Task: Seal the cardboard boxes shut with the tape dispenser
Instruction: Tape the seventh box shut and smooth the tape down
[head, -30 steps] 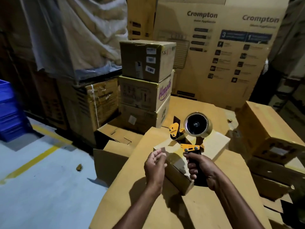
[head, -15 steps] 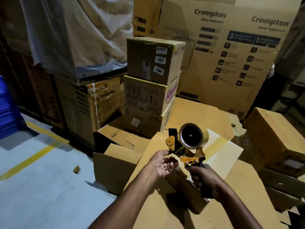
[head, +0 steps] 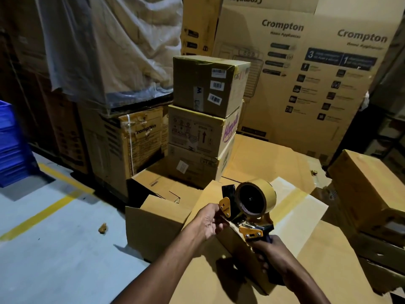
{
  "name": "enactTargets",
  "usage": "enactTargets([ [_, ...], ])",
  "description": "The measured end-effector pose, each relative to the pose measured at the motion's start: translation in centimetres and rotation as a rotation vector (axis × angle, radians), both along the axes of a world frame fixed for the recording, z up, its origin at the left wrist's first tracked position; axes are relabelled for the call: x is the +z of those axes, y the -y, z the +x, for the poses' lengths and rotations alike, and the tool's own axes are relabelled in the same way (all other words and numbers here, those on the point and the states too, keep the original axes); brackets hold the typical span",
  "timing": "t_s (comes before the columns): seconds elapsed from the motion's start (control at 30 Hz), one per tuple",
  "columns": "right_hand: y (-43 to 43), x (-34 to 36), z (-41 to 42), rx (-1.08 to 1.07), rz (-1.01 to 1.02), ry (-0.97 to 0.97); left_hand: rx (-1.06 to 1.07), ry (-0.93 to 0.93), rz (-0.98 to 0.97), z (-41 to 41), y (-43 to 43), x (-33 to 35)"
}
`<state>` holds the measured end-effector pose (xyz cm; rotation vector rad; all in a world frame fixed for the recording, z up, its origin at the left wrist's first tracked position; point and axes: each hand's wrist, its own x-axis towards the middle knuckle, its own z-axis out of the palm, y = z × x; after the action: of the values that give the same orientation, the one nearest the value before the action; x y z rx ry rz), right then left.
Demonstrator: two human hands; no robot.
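Note:
An orange and black tape dispenser [head: 245,207] with a roll of brown tape [head: 255,199] is held up over a small cardboard box [head: 291,207] that lies on a big flat cardboard surface [head: 328,260]. My right hand [head: 274,257] grips the dispenser's dark handle from below. My left hand [head: 210,220] is at the dispenser's front end, its fingers curled at the orange guard where the tape comes off. Whether they pinch the tape end is hard to tell.
An open empty box [head: 153,216] stands left of the work surface. A stack of three boxes [head: 206,119] rises behind it, with large Crompton cartons [head: 306,84] at the back. More boxes [head: 368,189] sit at the right. Blue crates [head: 11,145] stand on the floor far left.
My left hand has moved from open in front of the box to the dispenser's front end. The view has shifted right and down; the dispenser tilted slightly.

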<state>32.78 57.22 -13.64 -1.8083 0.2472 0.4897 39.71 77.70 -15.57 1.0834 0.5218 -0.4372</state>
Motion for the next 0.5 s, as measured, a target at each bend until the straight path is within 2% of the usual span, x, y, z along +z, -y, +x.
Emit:
enactTargets([
  [0.5, 0.2, 0.5, 0.4, 0.017, -0.116, 0.072, -0.108, -0.05, 0.01, 1.5, -0.4, -0.6],
])
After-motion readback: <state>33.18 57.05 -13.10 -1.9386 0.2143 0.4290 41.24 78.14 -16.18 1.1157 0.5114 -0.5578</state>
